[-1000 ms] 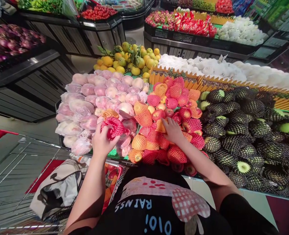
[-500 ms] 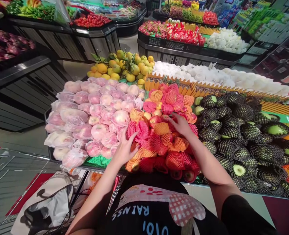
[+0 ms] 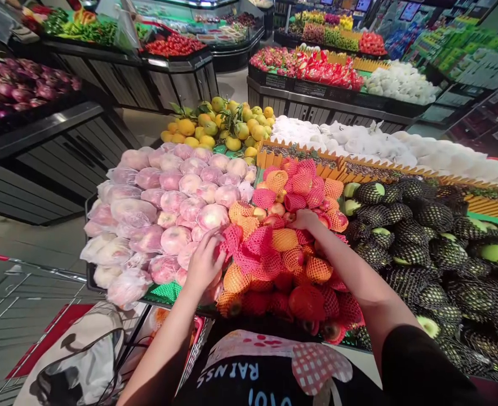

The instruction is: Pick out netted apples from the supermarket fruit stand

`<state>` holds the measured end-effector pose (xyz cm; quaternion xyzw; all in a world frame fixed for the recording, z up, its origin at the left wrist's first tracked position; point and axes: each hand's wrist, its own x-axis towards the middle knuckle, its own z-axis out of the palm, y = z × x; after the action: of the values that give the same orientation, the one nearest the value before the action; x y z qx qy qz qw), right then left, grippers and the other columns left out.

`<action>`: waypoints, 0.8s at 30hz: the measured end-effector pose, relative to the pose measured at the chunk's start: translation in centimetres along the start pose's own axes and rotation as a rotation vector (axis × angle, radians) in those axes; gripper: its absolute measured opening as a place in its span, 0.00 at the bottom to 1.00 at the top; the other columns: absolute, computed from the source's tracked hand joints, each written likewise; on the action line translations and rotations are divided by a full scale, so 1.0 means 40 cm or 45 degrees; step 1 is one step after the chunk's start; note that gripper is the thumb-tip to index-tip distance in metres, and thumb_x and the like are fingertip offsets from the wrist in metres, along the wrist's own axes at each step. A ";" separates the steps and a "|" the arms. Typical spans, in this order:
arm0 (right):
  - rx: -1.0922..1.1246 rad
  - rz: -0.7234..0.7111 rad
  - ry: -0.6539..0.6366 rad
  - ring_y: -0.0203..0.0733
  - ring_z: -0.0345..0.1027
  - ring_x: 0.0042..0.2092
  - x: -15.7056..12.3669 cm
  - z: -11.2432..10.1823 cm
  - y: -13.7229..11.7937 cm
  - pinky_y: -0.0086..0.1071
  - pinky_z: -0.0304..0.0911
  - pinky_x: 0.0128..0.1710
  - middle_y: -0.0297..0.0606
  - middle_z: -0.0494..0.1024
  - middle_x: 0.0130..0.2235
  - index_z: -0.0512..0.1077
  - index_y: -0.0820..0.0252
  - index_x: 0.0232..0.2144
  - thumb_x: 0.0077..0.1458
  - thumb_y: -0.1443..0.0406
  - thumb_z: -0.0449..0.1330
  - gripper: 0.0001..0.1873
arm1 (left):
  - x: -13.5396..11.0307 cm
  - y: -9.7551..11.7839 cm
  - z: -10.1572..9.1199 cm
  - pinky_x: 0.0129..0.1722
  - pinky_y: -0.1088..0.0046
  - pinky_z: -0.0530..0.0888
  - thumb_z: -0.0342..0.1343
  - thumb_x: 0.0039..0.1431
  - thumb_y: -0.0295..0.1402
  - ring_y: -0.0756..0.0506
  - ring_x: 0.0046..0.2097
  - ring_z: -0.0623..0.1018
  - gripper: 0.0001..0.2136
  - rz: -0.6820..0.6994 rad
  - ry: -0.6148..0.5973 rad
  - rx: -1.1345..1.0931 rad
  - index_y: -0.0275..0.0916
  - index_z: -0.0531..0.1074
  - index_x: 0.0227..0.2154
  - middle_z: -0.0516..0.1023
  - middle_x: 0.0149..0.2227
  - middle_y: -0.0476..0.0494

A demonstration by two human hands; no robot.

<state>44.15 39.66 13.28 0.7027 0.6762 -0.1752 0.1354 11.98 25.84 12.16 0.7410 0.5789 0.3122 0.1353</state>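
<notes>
My left hand (image 3: 207,260) is at the left edge of the netted fruit, its fingers closed on the end of a pink foam net (image 3: 232,238). More pink foam netting (image 3: 259,248) lies bunched just to its right. Farther back in the heap, my right hand (image 3: 305,220) has its fingers curled down around a small red apple (image 3: 290,217), mostly hidden by the hand. Bare apples (image 3: 276,209) sit beside it. Apples in orange foam nets (image 3: 319,269) and red ones (image 3: 306,303) fill the heap toward my body.
Left of the heap are plastic-wrapped pink apples (image 3: 175,239); on the right, dark green fruit in black nets (image 3: 413,248). Green-yellow oranges (image 3: 232,127) and a low orange picket fence (image 3: 299,160) stand behind. A shopping cart (image 3: 33,316) with a white bag (image 3: 84,349) is at lower left.
My left hand has gone from spread fingers to closing on the pink net, pulling it slightly left. The right hand's fingers have curled down onto the apple. The view has shifted slightly.
</notes>
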 end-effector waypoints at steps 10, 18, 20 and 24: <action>-0.029 0.062 0.030 0.55 0.74 0.53 0.016 0.041 0.005 0.39 0.68 0.49 0.58 0.79 0.52 0.75 0.69 0.48 0.48 0.52 0.68 0.31 | 0.001 -0.036 -0.011 0.38 0.68 0.75 0.57 0.47 0.28 0.43 0.41 0.78 0.16 -0.417 0.469 -0.290 0.39 0.64 0.41 0.74 0.41 0.43; -0.019 -0.003 0.322 0.58 0.73 0.52 -0.050 0.010 0.010 0.40 0.66 0.48 0.59 0.79 0.49 0.72 0.72 0.48 0.46 0.51 0.69 0.34 | -0.003 -0.010 -0.051 0.44 0.70 0.72 0.53 0.43 0.24 0.46 0.42 0.75 0.14 -0.341 0.675 -0.554 0.38 0.70 0.36 0.74 0.38 0.47; -0.010 -0.003 0.425 0.60 0.73 0.50 -0.103 -0.030 0.017 0.41 0.66 0.46 0.59 0.79 0.47 0.72 0.70 0.46 0.46 0.49 0.69 0.34 | -0.016 -0.016 -0.061 0.43 0.73 0.71 0.56 0.41 0.25 0.48 0.40 0.74 0.12 -0.368 0.711 -0.767 0.38 0.70 0.34 0.73 0.35 0.48; 0.275 -0.111 0.668 0.57 0.74 0.41 -0.262 -0.105 0.039 0.41 0.65 0.40 0.52 0.80 0.37 0.74 0.65 0.39 0.43 0.46 0.68 0.31 | -0.046 0.014 -0.076 0.28 0.78 0.68 0.65 0.40 0.31 0.52 0.27 0.70 0.13 -0.588 0.536 -1.180 0.38 0.69 0.31 0.72 0.27 0.53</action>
<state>45.73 31.91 21.50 0.7046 0.6951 -0.0640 -0.1276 10.28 23.46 14.26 0.3797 0.5428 0.6376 0.3932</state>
